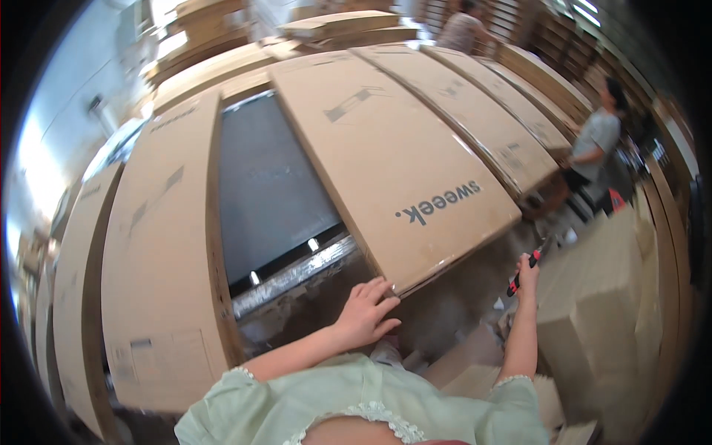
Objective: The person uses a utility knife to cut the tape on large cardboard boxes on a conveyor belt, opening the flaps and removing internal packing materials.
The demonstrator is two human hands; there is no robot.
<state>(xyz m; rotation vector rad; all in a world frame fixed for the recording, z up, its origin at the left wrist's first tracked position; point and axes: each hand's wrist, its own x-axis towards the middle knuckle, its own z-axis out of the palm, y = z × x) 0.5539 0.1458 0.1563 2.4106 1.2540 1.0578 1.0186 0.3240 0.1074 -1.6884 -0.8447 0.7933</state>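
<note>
My left hand point(365, 313) rests at the near left corner of a long flat cardboard box point(371, 141), its fingers spread against the edge. Off to the right, my right hand point(527, 273) is closed round a red-and-black box cutter point(523, 274), held away from the box with its tip pointing up. To the left of that box, a dark grey panel point(271, 178) lies in the gap before another long carton point(159, 259). A strip of shiny plastic wrap point(297, 276) runs along the panel's near end.
More flat cartons point(475, 111) lie side by side toward the far right, with stacked boxes point(341, 26) behind. One person point(597, 141) stands at the right and another person point(465, 30) farther back. Brown cardboard point(593, 297) stands at my right, and scraps litter the floor.
</note>
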